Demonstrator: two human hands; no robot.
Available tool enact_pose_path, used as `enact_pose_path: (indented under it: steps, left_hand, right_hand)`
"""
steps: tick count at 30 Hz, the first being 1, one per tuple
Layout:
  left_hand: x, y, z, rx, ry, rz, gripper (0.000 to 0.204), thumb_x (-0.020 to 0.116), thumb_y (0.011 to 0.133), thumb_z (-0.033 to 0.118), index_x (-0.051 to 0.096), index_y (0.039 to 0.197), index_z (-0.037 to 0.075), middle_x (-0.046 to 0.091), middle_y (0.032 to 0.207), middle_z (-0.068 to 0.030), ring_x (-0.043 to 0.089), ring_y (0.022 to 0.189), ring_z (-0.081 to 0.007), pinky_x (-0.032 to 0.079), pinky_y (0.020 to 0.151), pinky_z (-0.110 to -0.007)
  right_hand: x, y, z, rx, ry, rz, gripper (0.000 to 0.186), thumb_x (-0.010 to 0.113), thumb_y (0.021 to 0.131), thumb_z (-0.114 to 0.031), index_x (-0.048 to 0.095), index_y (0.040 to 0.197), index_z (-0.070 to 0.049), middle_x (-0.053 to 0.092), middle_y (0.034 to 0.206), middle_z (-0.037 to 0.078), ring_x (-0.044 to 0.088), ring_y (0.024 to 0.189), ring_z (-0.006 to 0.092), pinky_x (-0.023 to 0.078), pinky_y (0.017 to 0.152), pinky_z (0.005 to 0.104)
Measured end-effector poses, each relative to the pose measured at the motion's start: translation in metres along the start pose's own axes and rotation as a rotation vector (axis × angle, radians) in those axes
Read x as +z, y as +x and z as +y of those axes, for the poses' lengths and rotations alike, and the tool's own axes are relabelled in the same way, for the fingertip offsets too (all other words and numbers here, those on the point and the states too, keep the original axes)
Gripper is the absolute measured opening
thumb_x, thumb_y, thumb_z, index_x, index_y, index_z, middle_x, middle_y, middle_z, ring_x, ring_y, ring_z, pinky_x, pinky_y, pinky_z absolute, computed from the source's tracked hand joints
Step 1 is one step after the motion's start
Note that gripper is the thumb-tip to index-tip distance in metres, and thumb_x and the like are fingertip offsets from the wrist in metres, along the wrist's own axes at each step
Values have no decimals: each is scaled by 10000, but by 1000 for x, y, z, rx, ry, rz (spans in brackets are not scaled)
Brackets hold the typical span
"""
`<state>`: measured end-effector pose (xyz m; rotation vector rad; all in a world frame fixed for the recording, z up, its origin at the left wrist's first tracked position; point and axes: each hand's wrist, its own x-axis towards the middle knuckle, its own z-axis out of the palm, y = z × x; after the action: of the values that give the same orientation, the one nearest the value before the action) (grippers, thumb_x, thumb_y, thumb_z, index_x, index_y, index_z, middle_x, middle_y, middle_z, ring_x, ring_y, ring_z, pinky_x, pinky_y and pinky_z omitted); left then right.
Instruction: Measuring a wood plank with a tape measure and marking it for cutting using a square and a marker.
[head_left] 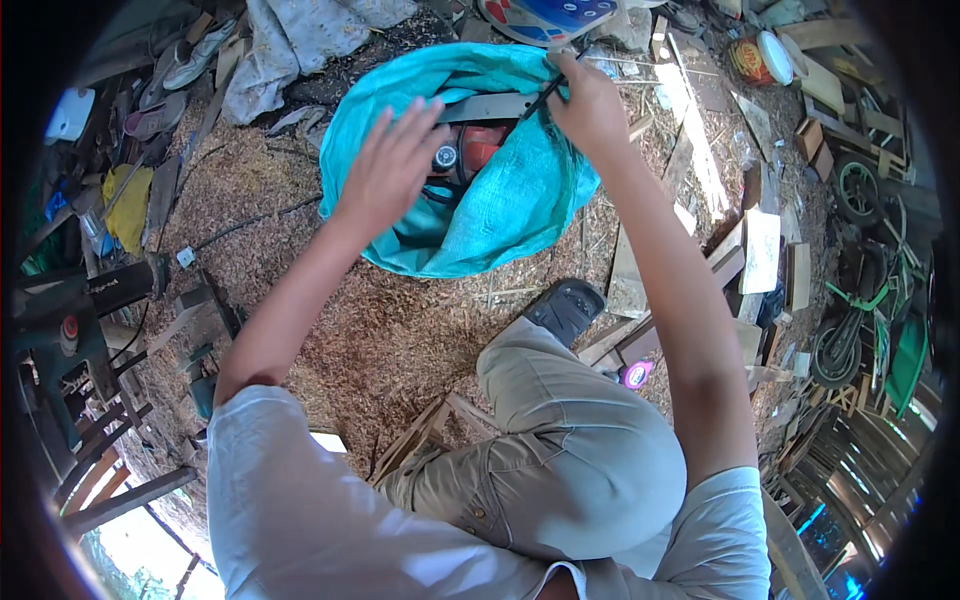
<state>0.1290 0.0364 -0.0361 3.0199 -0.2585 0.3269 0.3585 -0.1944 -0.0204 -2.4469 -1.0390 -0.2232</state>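
Observation:
A turquoise woven sack [520,200] lies with its mouth spread open. Inside are red objects [485,150], a round black-and-silver part [446,156] and a grey flat bar [485,108]. My left hand [395,160] is over the sack's left side, fingers spread and holding nothing; whether it touches the sack is unclear. At the upper right rim, my right hand [585,110] is closed on a thin black strip [544,95], which runs down into the sack.
Sawdust and wood scraps [750,250] cover the ground. A dark machine [70,310] stands left, a small green bicycle [865,310] right. Grey cloth [265,60], a yellow item [128,205] and a patterned blue object [540,15] lie farther out. A pink round item [637,374] is beside my knee.

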Motion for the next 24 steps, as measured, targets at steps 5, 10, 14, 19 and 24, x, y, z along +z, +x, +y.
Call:
enact_pose_path:
  steps: [5, 10, 14, 19, 24]
  left_hand:
    - [9, -116, 11, -24, -74, -368, 369, 695, 970, 250, 681, 1296, 76, 289, 1761, -106, 239, 1635, -310, 207, 1311, -550]
    - [10, -127, 6, -123, -46, -199, 354, 679, 1004, 349, 697, 1262, 107, 291, 1760, -104, 226, 1634, -336, 207, 1278, -620]
    - [-26, -47, 17, -122, -64, 94, 403, 719, 981, 322, 698, 1354, 172, 323, 1742, -121, 289, 1601, -384, 249, 1232, -668]
    - [-7, 38, 17, -95, 4, 159, 464, 734, 960, 319, 694, 1421, 282, 249, 1774, -109, 234, 1620, -385, 193, 1250, -678]
    - [21, 86, 25, 31, 25, 55, 434, 798, 884, 317, 725, 1292, 185, 231, 1776, -116, 231, 1620, -364, 187, 1263, -647]
  right_hand:
    - [-7, -61, -78, -474, 60, 21, 316, 757, 914, -205, 671, 1198, -95, 699, 1358, 115, 608, 1348, 343, 428, 1183, 541]
    - [5, -77, -68, -426, -101, -64, 296, 739, 926, -312, 658, 1137, -121, 642, 1469, 113, 508, 1462, 330, 275, 1261, 632]
    - [-4, -43, -25, -211, -346, -100, 397, 712, 964, -463, 675, 1203, -149, 592, 1549, 107, 402, 1549, 340, 162, 1268, 717]
    - [-16, -33, -8, -30, -397, -344, 506, 739, 913, -594, 730, 1213, -187, 636, 1512, 62, 434, 1537, 316, 200, 1223, 786]
    - [-29, -73, 9, 11, -429, -546, 465, 748, 919, -569, 723, 1142, -162, 705, 1410, 80, 553, 1446, 311, 254, 1200, 783]
